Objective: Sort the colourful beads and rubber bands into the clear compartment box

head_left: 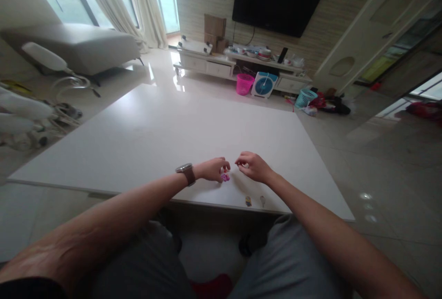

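Observation:
My left hand (211, 169), with a watch (186, 173) on its wrist, is over the white table with thumb and fingers closed around a small pink-and-red trinket (225, 177). The trinket's exact kind is too small to tell. A short gap to the right, my right hand (253, 166) has its fingertips pinched together; whatever they hold, if anything, is too small to make out. Nearer the table's front edge lie a small yellow-and-dark figure charm (248, 201) and, beside it, a small silvery ring-like piece (263, 201).
The white table (165, 128) spreads out ahead, its front edge just above my knees. Beyond it stand a pink basket (244, 84), a blue-and-white fan (264, 84) and a low cabinet (195, 62). White-and-grey equipment (27, 110) is at the left.

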### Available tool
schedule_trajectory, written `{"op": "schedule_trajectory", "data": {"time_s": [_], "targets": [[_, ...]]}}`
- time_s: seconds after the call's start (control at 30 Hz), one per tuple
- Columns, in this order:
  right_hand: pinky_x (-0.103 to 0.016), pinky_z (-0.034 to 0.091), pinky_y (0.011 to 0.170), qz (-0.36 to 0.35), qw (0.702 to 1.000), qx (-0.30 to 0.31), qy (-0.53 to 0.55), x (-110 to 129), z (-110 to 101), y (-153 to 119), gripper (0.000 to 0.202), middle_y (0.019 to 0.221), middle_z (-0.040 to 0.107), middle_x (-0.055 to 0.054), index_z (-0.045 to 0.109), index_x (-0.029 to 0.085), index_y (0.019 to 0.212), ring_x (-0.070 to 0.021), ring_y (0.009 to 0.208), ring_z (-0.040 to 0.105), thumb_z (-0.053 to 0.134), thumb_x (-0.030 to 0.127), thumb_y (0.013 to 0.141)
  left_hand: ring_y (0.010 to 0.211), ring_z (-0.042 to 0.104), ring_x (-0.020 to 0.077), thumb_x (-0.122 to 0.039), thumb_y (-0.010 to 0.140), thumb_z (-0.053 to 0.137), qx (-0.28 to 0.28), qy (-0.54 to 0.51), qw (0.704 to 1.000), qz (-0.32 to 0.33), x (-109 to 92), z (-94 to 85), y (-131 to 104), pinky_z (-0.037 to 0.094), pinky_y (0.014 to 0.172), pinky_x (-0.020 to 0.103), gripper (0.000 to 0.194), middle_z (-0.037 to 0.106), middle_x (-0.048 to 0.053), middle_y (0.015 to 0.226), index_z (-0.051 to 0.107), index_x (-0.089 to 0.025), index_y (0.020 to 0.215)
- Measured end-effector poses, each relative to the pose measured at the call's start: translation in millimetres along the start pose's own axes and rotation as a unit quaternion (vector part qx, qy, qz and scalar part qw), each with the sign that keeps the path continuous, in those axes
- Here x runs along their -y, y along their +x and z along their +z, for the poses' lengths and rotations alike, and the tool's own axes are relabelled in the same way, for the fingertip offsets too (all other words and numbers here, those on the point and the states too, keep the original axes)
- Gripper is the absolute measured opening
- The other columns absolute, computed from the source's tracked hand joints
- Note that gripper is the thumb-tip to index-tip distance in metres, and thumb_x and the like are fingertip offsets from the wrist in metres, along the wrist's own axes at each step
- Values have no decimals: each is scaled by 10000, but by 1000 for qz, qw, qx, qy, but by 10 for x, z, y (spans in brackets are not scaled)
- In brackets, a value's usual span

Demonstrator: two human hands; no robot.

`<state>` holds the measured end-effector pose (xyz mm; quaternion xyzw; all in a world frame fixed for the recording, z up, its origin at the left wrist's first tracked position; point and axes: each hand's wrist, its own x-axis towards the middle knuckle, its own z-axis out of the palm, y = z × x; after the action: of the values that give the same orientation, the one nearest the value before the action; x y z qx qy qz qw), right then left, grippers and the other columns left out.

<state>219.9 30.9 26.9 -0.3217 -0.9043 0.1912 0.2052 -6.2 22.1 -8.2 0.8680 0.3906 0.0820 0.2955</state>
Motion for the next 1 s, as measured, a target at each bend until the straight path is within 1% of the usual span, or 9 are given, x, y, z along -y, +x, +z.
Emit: {"op": "schedule_trajectory", "data": {"time_s": [0.17, 0.37, 0.5, 0.57, 0.67, 0.8, 0.93, 1.0], "targets": [[-256, 438, 708, 0, 1000, 2, 8, 2, -2, 11, 176, 807, 629, -31, 714, 168, 845, -136, 743, 555, 591, 50, 801, 767, 585, 143, -217, 689, 685, 5, 15, 1000, 0, -38, 37, 19, 473, 734, 247, 374, 576, 37, 954, 662, -186, 1061], [-252, 442, 703, 4, 1000, 1, 14, -12, -1, 16, 180, 797, 624, -27, 715, 167, 846, -135, 741, 560, 588, 49, 799, 754, 569, 131, -222, 723, 686, 9, 24, 1000, 9, -38, 60, 7, 450, 708, 236, 307, 559, 23, 937, 670, -202, 1029], [-249, 446, 706, 5, 1000, 0, 11, -18, 6, 13, 185, 795, 621, -28, 717, 162, 848, -135, 747, 564, 585, 43, 797, 732, 560, 121, -267, 727, 725, 5, 18, 1000, 6, -80, 94, -5, 443, 686, 232, 263, 547, 17, 952, 671, -211, 978], [-250, 447, 708, 5, 1000, 1, 9, -18, 7, 9, 185, 795, 623, -29, 717, 162, 847, -136, 749, 564, 585, 42, 796, 725, 556, 120, -273, 743, 719, -1, 26, 1000, 5, -111, 110, -7, 443, 690, 237, 219, 547, 17, 955, 675, -211, 948], [-253, 448, 711, 4, 1000, 1, 7, -16, 7, 1, 184, 795, 625, -30, 716, 163, 842, -138, 751, 564, 587, 41, 793, 714, 550, 120, -240, 794, 663, -13, 35, 999, 10, -132, 127, 1, 443, 709, 245, 102, 552, 22, 922, 684, -198, 885], [-251, 444, 704, 3, 1000, 0, 8, -12, 10, -1, 185, 790, 624, -26, 718, 168, 843, -135, 742, 561, 589, 45, 793, 707, 558, 127, -258, 809, 663, -22, 26, 999, 8, -81, 116, 25, 444, 700, 250, 88, 567, 30, 887, 702, -190, 850], [-247, 443, 697, 15, 1000, 1, 6, -33, -11, 12, 180, 791, 627, -26, 723, 171, 836, -132, 730, 563, 595, 53, 790, 735, 568, 136, -161, 748, 685, -22, 27, 999, -17, 18, 30, 47, 452, 720, 247, 78, 585, 36, 894, 704, -182, 821], [-247, 445, 695, 30, 1000, -3, 6, -59, -31, 17, 181, 790, 631, -26, 725, 171, 829, -131, 724, 568, 594, 53, 787, 752, 571, 140, -143, 733, 688, -26, 33, 998, -37, 73, -32, 51, 456, 747, 250, 76, 592, 39, 900, 699, -175, 801]]}}
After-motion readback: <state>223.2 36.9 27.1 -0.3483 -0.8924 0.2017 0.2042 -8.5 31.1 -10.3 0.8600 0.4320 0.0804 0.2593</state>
